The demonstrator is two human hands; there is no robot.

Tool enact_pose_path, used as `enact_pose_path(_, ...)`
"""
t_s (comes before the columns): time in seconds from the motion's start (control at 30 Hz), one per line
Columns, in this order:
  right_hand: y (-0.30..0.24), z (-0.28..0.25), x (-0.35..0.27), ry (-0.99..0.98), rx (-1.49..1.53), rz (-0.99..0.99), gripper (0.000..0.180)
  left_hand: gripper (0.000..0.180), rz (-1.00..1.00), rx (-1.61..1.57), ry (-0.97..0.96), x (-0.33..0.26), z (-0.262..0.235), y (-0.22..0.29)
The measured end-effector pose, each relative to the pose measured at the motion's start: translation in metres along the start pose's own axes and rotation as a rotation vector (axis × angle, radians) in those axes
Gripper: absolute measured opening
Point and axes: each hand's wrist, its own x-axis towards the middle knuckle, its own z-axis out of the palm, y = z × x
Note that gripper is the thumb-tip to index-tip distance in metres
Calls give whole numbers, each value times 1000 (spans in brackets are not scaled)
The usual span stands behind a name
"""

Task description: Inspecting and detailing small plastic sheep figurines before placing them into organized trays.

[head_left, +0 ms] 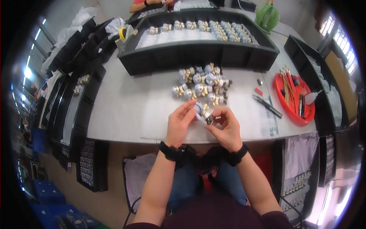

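Note:
Between my two hands, just above the table's near part, is a small figurine (206, 115) with a pale blue-grey head and a dark base. My left hand (180, 121) pinches it at the head end. The fingers of my right hand (225, 128) close on its dark lower end. Just beyond my hands lies a loose pile of similar figurines (202, 84), tipped in various directions. Past the pile, a black tray (198, 55) holds more figurines (230, 31), packed close on its right side and in a row along its back, on white lining.
A red oval basket (295, 118) with brushes, pens and a small bottle stands at right. Beside it lie a black pen-like tool (268, 106) and a red block (259, 91). A tape roll (122, 33) is at the tray's left. Black trays flank the table (114, 110); another person's arm (139, 5) shows at the back.

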Motion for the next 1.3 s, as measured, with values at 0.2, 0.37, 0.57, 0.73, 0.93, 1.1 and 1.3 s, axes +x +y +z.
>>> enact_pose_path(0.2,-1,0,2,-2,7,14,41,32,-27,-24,-18,1,1,2)
enact_pose_path(0.37,2,-1,0,16,8,14,42,40,39,-36,-59,-1,-1,1)
enact_pose_path(0.57,1,5,4,3,-142,52,31,57,134,-65,-126,-4,0,4)
enact_pose_path(0.73,0,5,3,-7,-227,53,31,66,156,10,-241,-5,-2,2)
enact_pose_path(0.93,-6,4,1,4,-113,57,46,46,66,-78,-141,-5,2,7)
enact_pose_path(1.1,-5,5,1,14,38,-47,49,32,-45,-80,-110,-2,2,6)
enact_pose_path(1.3,4,-4,-1,88,-189,-225,42,26,-58,152,-217,-3,-2,-3)
